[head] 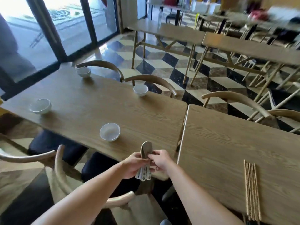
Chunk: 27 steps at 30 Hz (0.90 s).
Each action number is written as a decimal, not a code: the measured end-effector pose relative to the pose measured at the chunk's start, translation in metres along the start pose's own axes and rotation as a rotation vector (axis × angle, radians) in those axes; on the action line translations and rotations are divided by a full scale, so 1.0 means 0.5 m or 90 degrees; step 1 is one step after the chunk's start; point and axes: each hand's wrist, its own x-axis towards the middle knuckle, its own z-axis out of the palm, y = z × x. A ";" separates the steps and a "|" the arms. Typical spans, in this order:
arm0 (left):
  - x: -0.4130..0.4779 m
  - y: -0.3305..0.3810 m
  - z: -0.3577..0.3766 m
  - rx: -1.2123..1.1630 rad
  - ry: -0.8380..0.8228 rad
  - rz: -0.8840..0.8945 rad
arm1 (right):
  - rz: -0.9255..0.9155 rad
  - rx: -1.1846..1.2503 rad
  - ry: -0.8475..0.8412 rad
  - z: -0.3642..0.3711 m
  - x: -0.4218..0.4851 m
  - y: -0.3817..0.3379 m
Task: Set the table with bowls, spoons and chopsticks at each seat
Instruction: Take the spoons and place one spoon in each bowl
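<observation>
Several white bowls stand on the left wooden table (90, 101), one per seat: the nearest bowl (109, 132), one at the left (40, 106), one at the far left corner (83, 72) and one at the far edge (140, 89). My left hand (133, 166) grips a stack of ceramic spoons (145, 151) over the table's near right corner. My right hand (159, 160) pinches the top spoon of that stack. A bundle of wooden chopsticks (252, 190) lies on the right table (227, 143), apart from both hands.
Curved-back wooden chairs (56, 172) with dark seats stand around the left table, two near me and two on the far side. More tables and chairs fill the right and back. Glass doors are at the far left over a checkered floor.
</observation>
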 end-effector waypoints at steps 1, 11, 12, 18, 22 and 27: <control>-0.024 -0.001 -0.029 0.002 0.005 0.012 | 0.003 0.020 -0.006 0.038 -0.013 -0.006; -0.197 -0.010 -0.267 0.012 0.054 0.007 | 0.001 0.064 0.044 0.306 -0.073 -0.037; -0.201 -0.008 -0.281 0.012 0.059 0.008 | 0.000 0.068 0.050 0.319 -0.078 -0.047; -0.207 0.040 -0.311 -0.009 0.074 0.049 | -0.042 0.079 0.107 0.348 -0.066 -0.110; -0.184 0.074 -0.306 -0.044 0.086 0.080 | -0.062 0.060 0.174 0.340 -0.037 -0.141; -0.140 0.119 -0.287 -0.051 0.138 0.098 | -0.100 -0.080 0.216 0.312 0.007 -0.179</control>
